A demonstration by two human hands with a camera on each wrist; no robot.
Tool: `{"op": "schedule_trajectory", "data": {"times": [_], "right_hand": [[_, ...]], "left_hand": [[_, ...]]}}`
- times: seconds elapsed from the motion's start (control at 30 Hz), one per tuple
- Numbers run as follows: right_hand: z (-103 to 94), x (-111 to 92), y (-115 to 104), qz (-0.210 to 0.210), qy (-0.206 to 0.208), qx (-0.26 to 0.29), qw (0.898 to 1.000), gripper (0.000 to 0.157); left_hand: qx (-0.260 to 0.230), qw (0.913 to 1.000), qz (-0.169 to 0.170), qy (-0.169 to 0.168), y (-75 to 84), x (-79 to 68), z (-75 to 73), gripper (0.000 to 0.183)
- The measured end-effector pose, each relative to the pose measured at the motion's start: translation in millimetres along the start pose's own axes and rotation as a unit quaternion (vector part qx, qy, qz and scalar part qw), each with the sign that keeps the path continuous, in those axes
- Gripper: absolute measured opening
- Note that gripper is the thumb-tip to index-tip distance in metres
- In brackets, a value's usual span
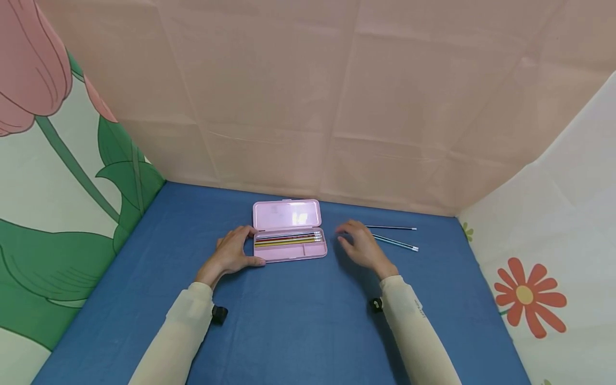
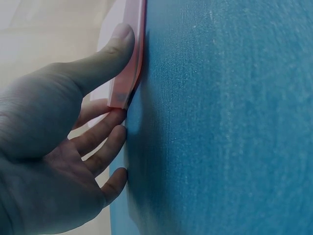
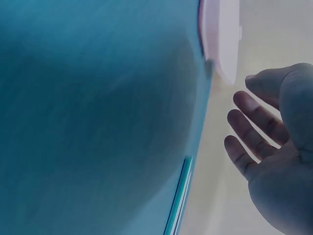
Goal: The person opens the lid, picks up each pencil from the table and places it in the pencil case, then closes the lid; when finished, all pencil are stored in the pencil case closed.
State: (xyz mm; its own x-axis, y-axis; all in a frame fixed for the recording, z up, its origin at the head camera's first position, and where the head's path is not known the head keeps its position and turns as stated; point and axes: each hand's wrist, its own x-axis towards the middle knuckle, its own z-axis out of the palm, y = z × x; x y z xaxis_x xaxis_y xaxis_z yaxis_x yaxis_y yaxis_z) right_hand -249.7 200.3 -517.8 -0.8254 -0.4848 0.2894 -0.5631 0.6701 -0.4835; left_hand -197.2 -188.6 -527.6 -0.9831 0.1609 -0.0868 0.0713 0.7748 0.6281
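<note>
A pink pencil case (image 1: 290,256) lies with its lid (image 1: 286,215) folded back, and several pencils (image 1: 286,239) sit side by side in its long compartment. At the case's left end my left hand (image 1: 233,249) grips it, thumb along the front edge and a fingertip near the hinge; the left wrist view shows the thumb (image 2: 115,51) against the pink wall. My right hand (image 1: 361,246) hovers between the case and some loose pencils (image 1: 395,243), fingers loosely bent with nothing in them. In the right wrist view the fingers (image 3: 249,129) are apart from both.
A blue cloth (image 1: 293,321) covers the table. Behind it rises a beige backdrop (image 1: 308,107). Flower-printed sheets stand at the left (image 1: 48,256) and right (image 1: 568,214). Another dark, thin pencil (image 1: 392,228) lies behind the loose ones, partly hidden by my right hand.
</note>
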Motion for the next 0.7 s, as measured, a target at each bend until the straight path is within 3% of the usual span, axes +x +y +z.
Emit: {"op": "schedule_trajectory", "data": {"times": [0.27, 0.7], "right_hand": [[-16.8, -33, 27, 0.06, 0.012, -0.018, 0.998, 0.026], [-51.5, -78, 63, 0.119, 0.005, -0.051, 0.992, 0.031]], "left_hand": [[0.0, 1.0, -0.001, -0.001, -0.8, 1.7, -0.1, 0.082], [-0.005, 0.9999, -0.011, -0.005, -0.2, 1.6, 0.1, 0.081]]}}
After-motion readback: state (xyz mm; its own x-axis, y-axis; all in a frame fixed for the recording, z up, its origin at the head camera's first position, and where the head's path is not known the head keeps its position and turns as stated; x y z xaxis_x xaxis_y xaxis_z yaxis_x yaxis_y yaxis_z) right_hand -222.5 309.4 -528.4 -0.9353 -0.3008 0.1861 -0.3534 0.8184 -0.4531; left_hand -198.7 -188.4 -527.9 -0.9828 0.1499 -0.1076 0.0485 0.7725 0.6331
